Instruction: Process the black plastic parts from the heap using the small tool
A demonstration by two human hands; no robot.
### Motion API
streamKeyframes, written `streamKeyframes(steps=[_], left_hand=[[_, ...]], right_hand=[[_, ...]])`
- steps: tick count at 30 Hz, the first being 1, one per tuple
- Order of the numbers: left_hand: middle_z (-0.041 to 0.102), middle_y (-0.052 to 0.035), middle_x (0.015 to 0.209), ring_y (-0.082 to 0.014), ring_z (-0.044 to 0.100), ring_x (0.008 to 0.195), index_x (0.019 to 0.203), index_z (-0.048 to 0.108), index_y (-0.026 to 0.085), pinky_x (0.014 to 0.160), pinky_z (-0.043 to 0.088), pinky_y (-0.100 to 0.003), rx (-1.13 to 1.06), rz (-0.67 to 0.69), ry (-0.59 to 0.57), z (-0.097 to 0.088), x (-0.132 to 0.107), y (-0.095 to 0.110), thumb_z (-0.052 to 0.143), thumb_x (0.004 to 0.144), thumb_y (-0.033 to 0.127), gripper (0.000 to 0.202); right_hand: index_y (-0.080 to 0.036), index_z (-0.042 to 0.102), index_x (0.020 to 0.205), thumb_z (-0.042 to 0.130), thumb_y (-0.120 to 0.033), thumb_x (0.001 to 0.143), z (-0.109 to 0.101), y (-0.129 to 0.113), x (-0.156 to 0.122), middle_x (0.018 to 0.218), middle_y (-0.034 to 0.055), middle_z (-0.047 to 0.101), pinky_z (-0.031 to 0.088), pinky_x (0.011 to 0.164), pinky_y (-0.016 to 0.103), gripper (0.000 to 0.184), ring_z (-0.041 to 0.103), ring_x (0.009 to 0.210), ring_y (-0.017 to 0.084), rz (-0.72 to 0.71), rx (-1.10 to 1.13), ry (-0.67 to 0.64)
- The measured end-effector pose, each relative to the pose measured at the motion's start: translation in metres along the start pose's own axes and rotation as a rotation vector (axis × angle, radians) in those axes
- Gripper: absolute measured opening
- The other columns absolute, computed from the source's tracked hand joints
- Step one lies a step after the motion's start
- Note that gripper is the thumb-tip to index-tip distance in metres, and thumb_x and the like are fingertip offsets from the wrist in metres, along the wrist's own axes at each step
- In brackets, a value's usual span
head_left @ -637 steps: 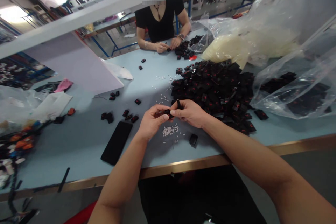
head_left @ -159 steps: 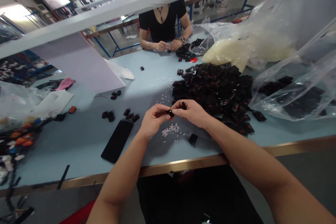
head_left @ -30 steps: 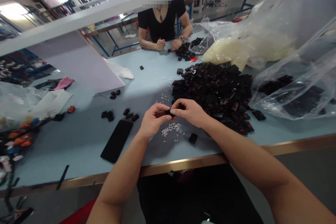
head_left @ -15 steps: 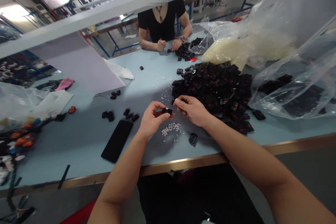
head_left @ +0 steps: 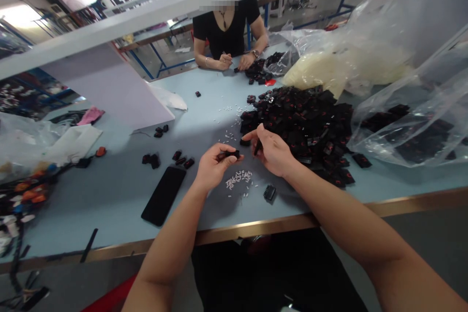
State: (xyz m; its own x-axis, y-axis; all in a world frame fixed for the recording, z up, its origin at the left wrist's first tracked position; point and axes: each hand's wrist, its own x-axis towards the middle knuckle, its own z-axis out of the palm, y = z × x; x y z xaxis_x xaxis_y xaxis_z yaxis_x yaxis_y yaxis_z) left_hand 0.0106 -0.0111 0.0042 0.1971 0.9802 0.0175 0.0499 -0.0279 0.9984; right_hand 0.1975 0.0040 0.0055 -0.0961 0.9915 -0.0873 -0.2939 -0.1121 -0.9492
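Note:
My left hand pinches a small black plastic part between thumb and fingers, above a little heap of tiny white pieces on the pale blue table. A short way to the right, my right hand grips a thin dark tool pointing down. Its index finger stretches toward the near edge of the big pile of black and red parts. One loose black part lies below my right wrist.
A black phone lies left of my hands, with a few black parts above it. Clear bags of parts fill the right side. A person in black works across the table. Clutter and cables sit far left.
My hands, joined around the black part a second ago, have separated. The right hand drew back to the right and up toward the pile; the left keeps the part.

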Motion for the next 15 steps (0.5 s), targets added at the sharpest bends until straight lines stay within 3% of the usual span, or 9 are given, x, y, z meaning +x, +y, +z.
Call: streamKeyframes(steps=[4,7,11,15], left_hand=[[0.066,-0.0001,0.089,-0.0214,0.073,0.08,0.104,0.056,0.021,0.081,0.056,-0.038,-0.001,0.009,0.044,0.0013,0.0003,-0.0014,0.082,0.068,0.026,0.044],[0.062,0.0021,0.086,-0.016,0.068,0.073,0.101,0.055,0.021,0.072,0.053,-0.031,0.09,0.008,0.073,0.0012,0.0007,-0.001,0.082,0.066,0.025,0.044],[0.059,0.004,0.077,-0.0123,0.059,0.067,0.089,0.055,0.02,0.066,0.046,-0.026,0.179,0.002,0.122,0.0,0.002,-0.0006,0.082,0.065,0.026,0.037],[0.062,0.0028,0.076,-0.0133,0.059,0.068,0.086,0.056,0.02,0.068,0.045,-0.027,0.149,0.006,0.102,-0.0002,0.0035,-0.002,0.082,0.065,0.027,0.035]], right_hand=[[-0.02,0.073,0.095,0.047,-0.08,0.083,0.0009,-0.0038,-0.003,0.049,-0.0035,0.047,0.039,0.045,0.027,0.067,0.043,0.042,0.011,0.037,0.118,-0.03],[-0.02,0.072,0.101,0.052,-0.079,0.081,0.0006,-0.0058,-0.0046,0.052,-0.0007,0.058,0.05,0.054,0.03,0.065,0.056,0.048,0.014,0.078,0.227,-0.064],[-0.018,0.07,0.086,0.059,-0.076,0.078,-0.0005,-0.006,-0.0046,0.065,0.0046,0.069,0.056,0.064,0.034,0.06,0.067,0.061,0.018,0.078,0.275,-0.104],[-0.019,0.066,0.079,0.081,-0.056,0.068,0.0002,-0.0037,-0.0038,0.062,-0.002,0.064,0.058,0.067,0.033,0.041,0.062,0.06,0.014,-0.006,0.242,-0.099]])
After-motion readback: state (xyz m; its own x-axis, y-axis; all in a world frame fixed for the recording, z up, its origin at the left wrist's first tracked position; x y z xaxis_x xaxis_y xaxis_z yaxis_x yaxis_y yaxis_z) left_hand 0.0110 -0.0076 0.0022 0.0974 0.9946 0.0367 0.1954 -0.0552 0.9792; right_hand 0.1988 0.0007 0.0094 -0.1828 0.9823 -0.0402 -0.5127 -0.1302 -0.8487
